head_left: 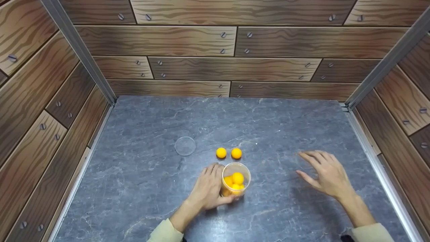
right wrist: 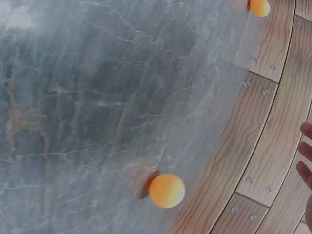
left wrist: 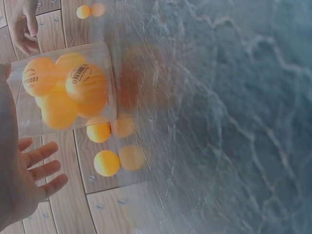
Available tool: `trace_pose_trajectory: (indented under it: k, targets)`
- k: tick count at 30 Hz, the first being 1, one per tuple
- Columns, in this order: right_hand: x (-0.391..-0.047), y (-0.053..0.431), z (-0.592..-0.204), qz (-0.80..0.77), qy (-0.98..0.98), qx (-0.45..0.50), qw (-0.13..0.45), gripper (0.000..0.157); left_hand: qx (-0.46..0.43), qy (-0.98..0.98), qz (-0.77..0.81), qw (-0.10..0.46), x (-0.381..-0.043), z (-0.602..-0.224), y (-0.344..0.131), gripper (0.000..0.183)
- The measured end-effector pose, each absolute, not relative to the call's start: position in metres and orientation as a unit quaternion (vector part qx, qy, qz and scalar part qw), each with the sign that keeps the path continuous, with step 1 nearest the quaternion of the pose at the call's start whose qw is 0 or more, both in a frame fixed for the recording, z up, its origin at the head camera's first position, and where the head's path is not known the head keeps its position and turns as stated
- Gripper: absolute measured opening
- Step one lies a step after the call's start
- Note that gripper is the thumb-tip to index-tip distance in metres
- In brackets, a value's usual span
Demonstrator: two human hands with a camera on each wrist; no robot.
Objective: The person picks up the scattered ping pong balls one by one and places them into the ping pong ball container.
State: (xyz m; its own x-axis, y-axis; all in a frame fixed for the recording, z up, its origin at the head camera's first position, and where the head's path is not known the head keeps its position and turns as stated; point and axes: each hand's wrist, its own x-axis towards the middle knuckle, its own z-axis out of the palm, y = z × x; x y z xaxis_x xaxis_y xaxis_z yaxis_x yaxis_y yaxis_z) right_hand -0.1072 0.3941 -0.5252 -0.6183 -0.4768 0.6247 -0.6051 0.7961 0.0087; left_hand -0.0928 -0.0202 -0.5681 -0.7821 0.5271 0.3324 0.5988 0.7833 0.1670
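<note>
Upright on the table, a clear plastic cup (head_left: pixel 247 173) contains several orange ping-pong balls (head_left: pixel 238 178). My left hand (head_left: pixel 208 188) holds the cup from its left side, thumb in front and fingers toward the back. Just behind the cup lie two loose ping-pong balls, the left one (head_left: pixel 221 153) and the right one (head_left: pixel 236 153). Off to the right, my right hand (head_left: pixel 331 174) hovers with fingers extended and thumb apart, holding nothing. A ping-pong ball (left wrist: pixel 83 11) appears near that hand in the left wrist view; the head view does not show it.
A clear round lid (head_left: pixel 185 146) lies flat, behind and left of the cup. The grey marbled tabletop (head_left: pixel 134 161) is enclosed by wood-patterned walls (head_left: pixel 188 40) at the back and sides, with metal rails (head_left: pixel 383 171) along the edges.
</note>
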Motion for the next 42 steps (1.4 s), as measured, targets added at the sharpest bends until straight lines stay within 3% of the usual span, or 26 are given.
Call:
trace_pose_trajectory:
  k: [17,22,32,42]
  targets:
    - [-0.098,0.431,-0.546,0.097,-0.916,0.247,0.302,0.07,-0.301,-0.937,-0.126,0.122,-0.093,-0.569,-0.02,0.097]
    - [-0.096,0.438,-0.55,0.115,-0.925,0.224,0.283,0.06,-0.304,-0.932,-0.134,0.142,-0.094,-0.569,-0.02,0.096]
    - [-0.093,0.447,-0.557,0.129,-0.949,0.162,0.239,0.074,-0.309,-0.93,-0.135,0.148,-0.094,-0.57,-0.02,0.096]
    - [-0.093,0.459,-0.563,0.123,-0.957,0.146,0.218,0.075,-0.304,-0.934,-0.131,0.131,-0.094,-0.57,-0.022,0.095]
